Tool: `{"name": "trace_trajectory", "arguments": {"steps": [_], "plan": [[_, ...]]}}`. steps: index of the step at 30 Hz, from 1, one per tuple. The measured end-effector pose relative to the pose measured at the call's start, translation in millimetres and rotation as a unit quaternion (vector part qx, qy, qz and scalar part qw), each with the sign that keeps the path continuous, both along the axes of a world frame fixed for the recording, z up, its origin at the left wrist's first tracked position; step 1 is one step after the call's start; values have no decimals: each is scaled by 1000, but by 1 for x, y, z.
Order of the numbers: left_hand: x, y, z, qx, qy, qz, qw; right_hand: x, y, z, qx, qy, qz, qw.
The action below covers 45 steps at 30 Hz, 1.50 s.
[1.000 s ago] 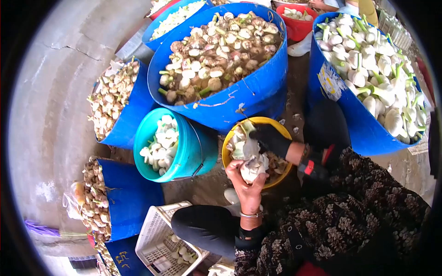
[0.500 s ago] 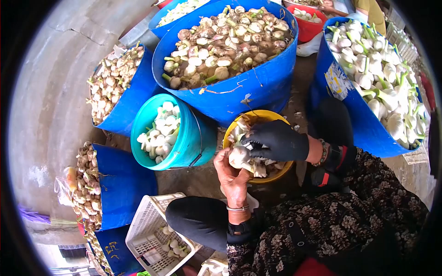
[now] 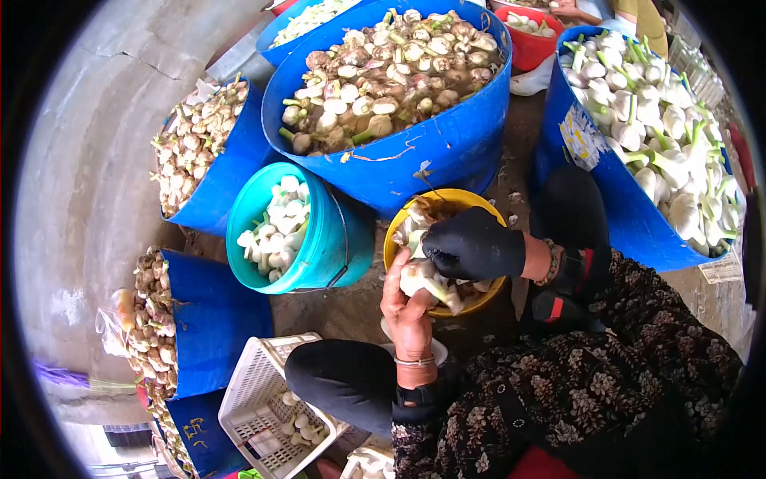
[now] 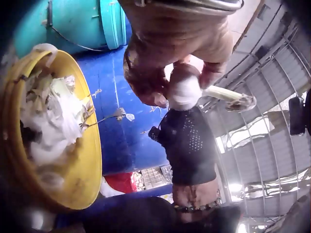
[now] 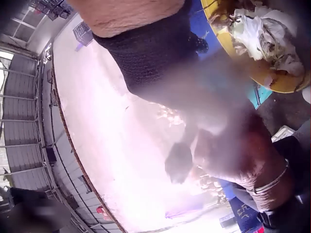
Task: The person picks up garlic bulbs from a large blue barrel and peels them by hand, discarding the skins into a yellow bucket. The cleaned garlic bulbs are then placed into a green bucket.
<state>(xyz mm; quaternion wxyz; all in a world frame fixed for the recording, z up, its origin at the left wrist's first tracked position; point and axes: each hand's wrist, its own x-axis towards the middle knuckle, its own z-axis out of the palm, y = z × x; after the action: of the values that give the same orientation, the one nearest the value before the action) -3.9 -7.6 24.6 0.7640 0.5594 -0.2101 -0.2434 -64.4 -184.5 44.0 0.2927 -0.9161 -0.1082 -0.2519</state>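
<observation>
My bare left hand [image 3: 408,319] grips a white garlic bulb [image 3: 416,279] by its side, thumb and fingers around it, over the yellow bucket [image 3: 493,294]. The bulb's stem [image 3: 448,297] points down to the right in the head view. My right hand [image 3: 475,243], in a black glove, has its fingers curled against the bulb's far side. In the left wrist view the gloved fingertips meet the bulb [image 4: 184,93] from below, partly hidden behind it. Peeled skins [image 4: 56,121] heap inside the bucket. The right wrist view is blurred around the hands.
A turquoise bucket [image 3: 321,267] of white garlic stands left of the yellow one. Ahead is a big blue tub [image 3: 399,180] of garlic in water; another blue tub [image 3: 638,215] of cleaned bulbs is at right. A white basket [image 3: 249,383] sits by my left knee.
The loose skin that hung from the bulb a second ago is gone from it, and the bulb has turned. My right hand rose from the bucket, and its fingers have since curled in at the bulb.
</observation>
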Motion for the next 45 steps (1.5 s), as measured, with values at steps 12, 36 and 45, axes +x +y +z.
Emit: {"name": "trace_trajectory", "arguments": {"steps": [12, 36, 45], "plan": [[-21, 0, 35, -29, 119, -206, 971, 21, -7, -25, 21, 121, -109, 986], [3, 19, 13, 170, -253, 51, 951, 17, -4, 20, 294, 157, 129, 934], [14, 16, -8, 165, -181, 146, 958, -20, 16, 21, 274, 197, 96, 936]]}}
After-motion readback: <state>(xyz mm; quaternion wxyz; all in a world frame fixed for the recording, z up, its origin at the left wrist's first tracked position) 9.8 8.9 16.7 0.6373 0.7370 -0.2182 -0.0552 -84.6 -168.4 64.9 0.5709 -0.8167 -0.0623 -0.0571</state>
